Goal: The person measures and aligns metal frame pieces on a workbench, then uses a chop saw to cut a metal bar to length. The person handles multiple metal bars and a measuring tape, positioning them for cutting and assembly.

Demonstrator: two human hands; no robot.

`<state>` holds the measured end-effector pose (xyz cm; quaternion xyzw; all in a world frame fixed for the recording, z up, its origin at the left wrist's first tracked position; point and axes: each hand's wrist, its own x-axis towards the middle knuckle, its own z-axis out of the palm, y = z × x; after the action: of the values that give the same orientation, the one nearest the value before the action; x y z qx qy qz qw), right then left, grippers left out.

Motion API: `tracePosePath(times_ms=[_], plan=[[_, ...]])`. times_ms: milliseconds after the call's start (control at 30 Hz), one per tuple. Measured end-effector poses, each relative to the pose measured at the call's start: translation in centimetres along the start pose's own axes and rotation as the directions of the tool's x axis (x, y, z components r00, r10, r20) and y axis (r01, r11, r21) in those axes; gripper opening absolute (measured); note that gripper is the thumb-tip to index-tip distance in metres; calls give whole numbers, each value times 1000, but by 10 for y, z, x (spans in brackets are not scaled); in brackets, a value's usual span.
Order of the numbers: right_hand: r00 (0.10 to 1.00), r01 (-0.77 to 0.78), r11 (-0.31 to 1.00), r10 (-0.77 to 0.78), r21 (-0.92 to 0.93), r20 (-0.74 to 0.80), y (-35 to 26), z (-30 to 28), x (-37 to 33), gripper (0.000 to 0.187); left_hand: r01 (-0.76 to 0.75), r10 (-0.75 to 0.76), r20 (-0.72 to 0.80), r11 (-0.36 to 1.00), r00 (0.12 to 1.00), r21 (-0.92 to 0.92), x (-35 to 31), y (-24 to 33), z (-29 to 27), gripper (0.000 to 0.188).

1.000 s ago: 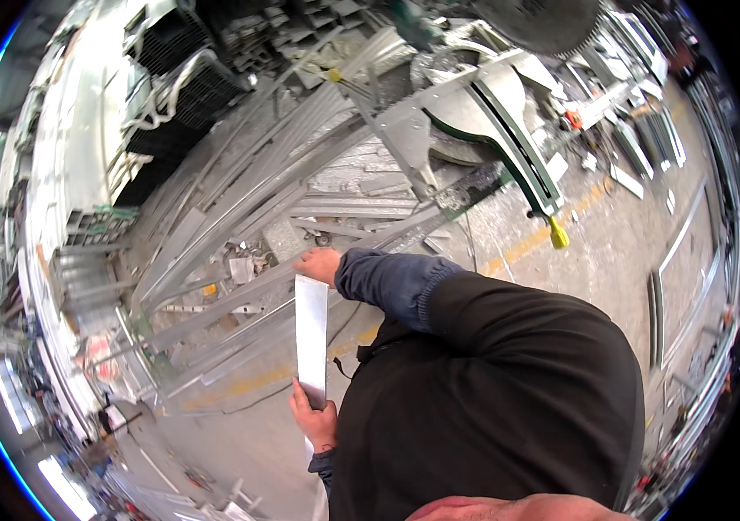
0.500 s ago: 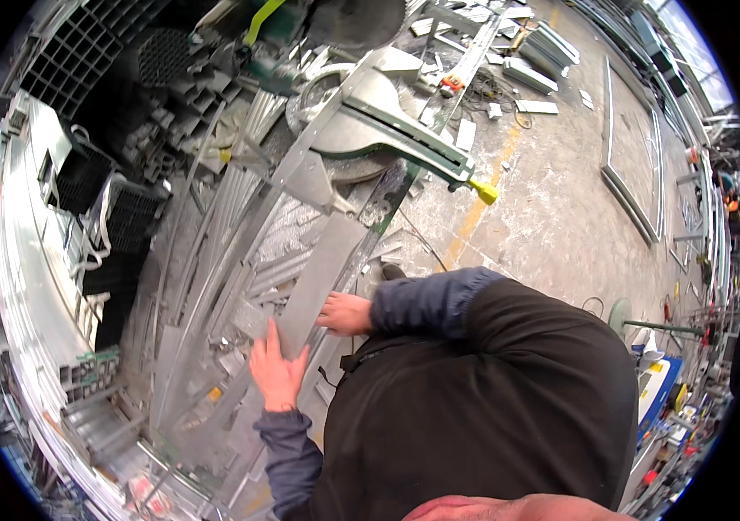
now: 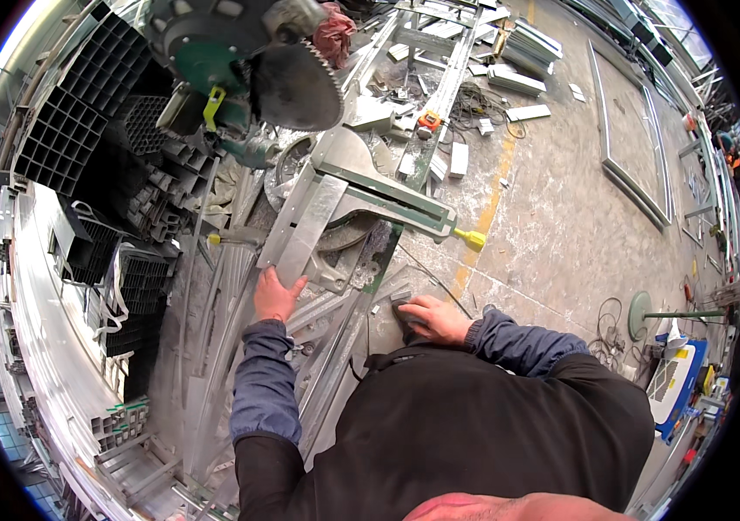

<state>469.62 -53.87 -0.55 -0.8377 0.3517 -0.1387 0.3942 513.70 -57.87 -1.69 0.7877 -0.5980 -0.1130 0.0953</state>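
Observation:
A flat, grey metal profile (image 3: 311, 227) lies on the bed of a mitre saw (image 3: 387, 191), against its fence. My left hand (image 3: 276, 297) grips the near end of this profile, thumb at its right edge and fingers at its left. Above and beyond it, the toothed round saw blade (image 3: 299, 87) and the dark green saw head (image 3: 205, 52) stand raised off the bed. My right hand (image 3: 436, 319) is by my body, apart from the profile, with loosely bent fingers and nothing visible in them. A dark shoe (image 3: 401, 306) shows beside its fingertips.
A yellow-tipped handle (image 3: 472, 239) juts from the saw's front. An orange tape measure (image 3: 428, 120) rests on the rail beyond. White offcuts (image 3: 459, 161) and tangled cables (image 3: 476, 104) lie on the right. Stacked square tubes (image 3: 83, 113) stand at left, a metal frame (image 3: 635, 161) far right.
The profile has moved away from me onto the saw bed, with my left hand at its near end. My right hand has let go and shifted right. More of the raised saw head shows.

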Motion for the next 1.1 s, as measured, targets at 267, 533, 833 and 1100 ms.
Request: tracePosePath(times_ms=[267,533,833,1100], plan=[[999,25,999,-24,29,-25,25,-49,35,50,159,-158,14,987,987,-28,7,8,3,105],[965,261,965,-261,-35,4,11,-42,126,56,262,-255,133,965,958,-34,31,9,-12,104],[906,329,872,-400,-362,-140,8,-8,262,71,227,-191,145,925,971,-305,42,13,-15,89],[923,280,862,-362,-424,-127,19,6,290,73,189,-147,134,895,980,-403,41,-5,-3,85]])
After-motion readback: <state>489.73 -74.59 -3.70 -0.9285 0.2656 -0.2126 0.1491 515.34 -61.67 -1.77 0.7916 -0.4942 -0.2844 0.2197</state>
